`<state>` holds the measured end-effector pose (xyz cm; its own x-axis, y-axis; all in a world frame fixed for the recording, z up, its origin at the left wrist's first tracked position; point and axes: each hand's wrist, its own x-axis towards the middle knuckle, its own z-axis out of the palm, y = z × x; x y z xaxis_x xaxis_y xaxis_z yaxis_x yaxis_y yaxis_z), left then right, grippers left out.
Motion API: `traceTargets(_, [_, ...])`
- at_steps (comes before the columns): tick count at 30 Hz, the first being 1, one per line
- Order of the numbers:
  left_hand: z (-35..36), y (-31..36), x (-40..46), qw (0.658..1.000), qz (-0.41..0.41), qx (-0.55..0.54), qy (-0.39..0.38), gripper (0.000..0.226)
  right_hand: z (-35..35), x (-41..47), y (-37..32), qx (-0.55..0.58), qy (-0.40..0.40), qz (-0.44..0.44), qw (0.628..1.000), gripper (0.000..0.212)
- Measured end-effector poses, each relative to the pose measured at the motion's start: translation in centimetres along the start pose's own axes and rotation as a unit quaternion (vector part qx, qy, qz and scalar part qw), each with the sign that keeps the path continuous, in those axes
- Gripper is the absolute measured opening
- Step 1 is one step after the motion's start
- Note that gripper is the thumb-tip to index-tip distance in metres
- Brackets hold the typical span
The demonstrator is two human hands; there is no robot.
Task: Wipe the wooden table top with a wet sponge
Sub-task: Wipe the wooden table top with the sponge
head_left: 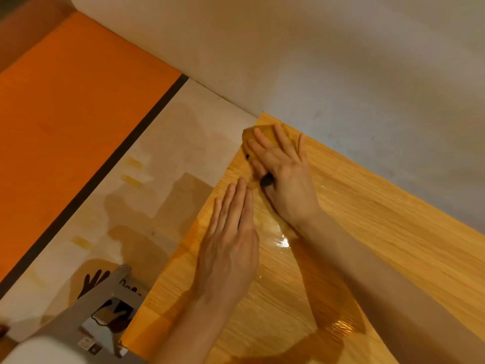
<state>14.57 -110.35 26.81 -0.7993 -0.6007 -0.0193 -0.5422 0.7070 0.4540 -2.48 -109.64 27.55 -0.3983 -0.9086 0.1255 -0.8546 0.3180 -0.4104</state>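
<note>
The wooden table top (380, 232) fills the right and lower part of the view, with wet shiny streaks near my arms. At its far left corner lies a yellow-brown sponge (252, 134). My right hand (283, 172) presses flat on the sponge with fingers spread, covering most of it. A dark patch shows under the thumb. My left hand (231, 237) rests flat on the table near the left edge, just behind the right hand, fingers together and holding nothing.
A pale wall (341, 61) runs along the table's far edge. Left of the table is a light floor (162, 166) with an orange area (65, 114) beyond a dark strip. A grey printed box (110, 311) lies on the floor by the table's near left edge.
</note>
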Motion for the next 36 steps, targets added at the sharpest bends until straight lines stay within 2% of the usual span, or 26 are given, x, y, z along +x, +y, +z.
traceTargets(3, [-0.9,-0.9,-2.2,1.000,-0.010,0.025,-0.016,0.057,0.8,4.3,0.9,-0.010,-0.003,0.072,0.997,0.044])
traceTargets(6, [-1.6,-1.9,-4.9,0.999,-0.020,0.036,-0.024,0.057,1.5,4.0,0.3,-0.008,0.025,0.093,0.995,0.045])
traceTargets(8, [-1.5,-2.2,-5.5,0.999,-0.010,0.042,-0.022,0.057,1.3,1.4,-1.1,0.007,0.031,0.069,0.997,0.047])
traceTargets(11, [-1.3,-2.3,-5.0,0.999,-0.009,0.043,-0.026,0.057,0.9,-4.3,-4.0,0.041,-0.032,-0.009,0.999,0.047])
traceTargets(14, [-1.1,-2.3,-4.9,0.998,-0.017,0.056,-0.029,0.058,0.0,-3.0,-2.7,0.019,-0.053,-0.044,0.997,0.048])
traceTargets(15, [-1.1,-2.3,-4.9,0.998,-0.018,0.058,-0.028,0.057,0.3,-0.7,-1.6,0.003,-0.033,-0.021,0.999,0.050])
traceTargets(18, [-1.1,-2.3,-4.9,0.998,-0.016,0.058,-0.024,0.057,0.5,4.9,0.4,0.007,0.024,0.121,0.992,0.054])
traceTargets(20, [-1.2,-2.3,-4.9,0.998,-0.011,0.055,-0.021,0.057,1.2,3.3,-1.1,0.026,0.051,0.160,0.986,0.053])
traceTargets(22, [-1.3,-2.3,-5.0,0.999,-0.009,0.046,-0.016,0.057,1.7,-2.0,-3.7,0.037,0.051,0.107,0.992,0.047])
traceTargets(24, [-1.2,-2.3,-5.1,0.999,-0.008,0.040,-0.011,0.057,1.3,-6.4,-5.3,0.041,0.009,0.036,0.998,0.043])
traceTargets(26, [-1.1,-2.3,-5.0,0.999,-0.006,0.040,-0.013,0.057,0.5,-5.1,-3.4,0.010,-0.012,0.009,1.000,0.046])
traceTargets(29, [-1.0,-2.4,-5.0,0.999,-0.006,0.047,-0.015,0.057,-0.2,1.4,0.8,-0.022,0.024,0.133,0.991,0.067])
traceTargets(31, [-1.0,-2.4,-5.1,0.999,-0.004,0.038,-0.014,0.057,-0.2,2.3,1.0,0.005,0.048,0.190,0.981,0.067])
traceTargets(34, [-1.0,-2.5,-5.2,1.000,0.007,0.022,-0.008,0.057,0.7,-4.9,-3.1,0.022,0.061,0.162,0.985,0.063])
traceTargets(36, [-1.1,-2.5,-5.2,1.000,0.011,0.021,-0.007,0.057,0.6,-10.5,-6.0,0.039,0.016,0.113,0.993,0.054])
